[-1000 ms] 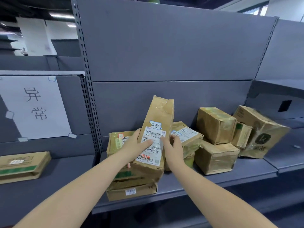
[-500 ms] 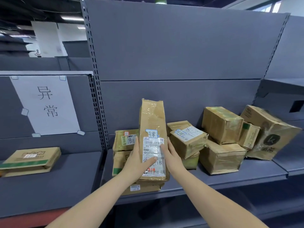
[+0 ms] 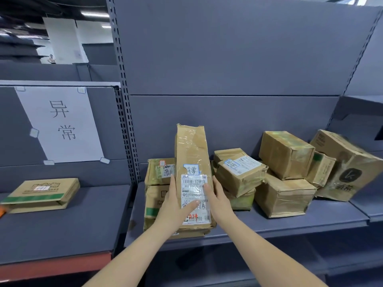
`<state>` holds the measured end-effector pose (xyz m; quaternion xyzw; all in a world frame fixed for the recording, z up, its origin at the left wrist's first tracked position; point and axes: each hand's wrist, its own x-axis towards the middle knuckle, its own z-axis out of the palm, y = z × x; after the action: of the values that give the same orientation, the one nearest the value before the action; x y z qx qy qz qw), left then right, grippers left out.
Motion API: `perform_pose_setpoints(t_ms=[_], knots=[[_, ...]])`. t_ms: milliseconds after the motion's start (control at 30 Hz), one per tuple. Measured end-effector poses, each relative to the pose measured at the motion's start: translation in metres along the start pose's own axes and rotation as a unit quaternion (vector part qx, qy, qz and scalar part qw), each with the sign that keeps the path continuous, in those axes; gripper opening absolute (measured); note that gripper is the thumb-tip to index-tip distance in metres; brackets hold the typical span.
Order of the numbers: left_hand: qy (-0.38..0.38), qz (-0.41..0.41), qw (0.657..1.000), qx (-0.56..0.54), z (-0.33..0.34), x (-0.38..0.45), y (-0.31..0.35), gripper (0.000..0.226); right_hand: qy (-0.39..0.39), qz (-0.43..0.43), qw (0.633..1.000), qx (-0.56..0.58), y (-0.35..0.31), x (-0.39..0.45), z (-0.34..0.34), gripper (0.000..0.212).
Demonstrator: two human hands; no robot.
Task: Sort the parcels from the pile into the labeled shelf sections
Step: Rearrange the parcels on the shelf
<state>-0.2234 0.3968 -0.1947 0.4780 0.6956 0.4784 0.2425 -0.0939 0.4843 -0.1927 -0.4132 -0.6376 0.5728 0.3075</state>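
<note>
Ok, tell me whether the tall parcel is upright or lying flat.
Upright: the tall parcel stands on end, leaning slightly back, held between the left hand and right hand.

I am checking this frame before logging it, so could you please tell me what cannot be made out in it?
- Tall parcel, head view: the small print on its label is too fine to read, and the left hand and right hand cover part of it.
- Stacked boxes behind it: largely hidden by the parcel and the left hand.
- Flat box on the left shelf: its label is blurred.
</note>
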Motion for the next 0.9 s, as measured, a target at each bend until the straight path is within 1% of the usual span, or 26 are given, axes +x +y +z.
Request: perform_pose_setpoints(t_ms=[133, 267, 300, 533, 667, 900], knots=[[0.002, -0.004, 1.0, -0.004, 0.002, 0.001, -0.004, 0.116, 0.005, 0.004, 1.0, -0.007, 0.002, -0.001, 0.001, 0.076], [0.002, -0.015, 1.0, -0.007, 0.004, 0.0, -0.007, 0.117, -0.002, 0.004, 1.0, -0.003, 0.007, -0.001, 0.0, 0.087], [0.002, -0.014, 1.0, -0.004, 0.005, -0.002, -0.006, 0.117, -0.006, 0.008, 1.0, 0.0, 0.009, -0.001, -0.001, 0.087], [0.014, -0.028, 0.999, 0.007, 0.006, -0.012, 0.006, 0.113, -0.005, 0.01, 1.0, 0.016, 0.003, -0.008, -0.002, 0.07], [0.011, -0.026, 1.0, -0.009, 0.001, -0.014, 0.015, 0.109, 0.016, 0.0, 1.0, 0.006, -0.004, -0.01, -0.002, 0.067], [0.007, -0.017, 0.999, -0.034, -0.02, -0.03, 0.028, 0.102, 0.032, -0.027, 0.999, -0.007, -0.025, -0.028, 0.01, 0.064]])
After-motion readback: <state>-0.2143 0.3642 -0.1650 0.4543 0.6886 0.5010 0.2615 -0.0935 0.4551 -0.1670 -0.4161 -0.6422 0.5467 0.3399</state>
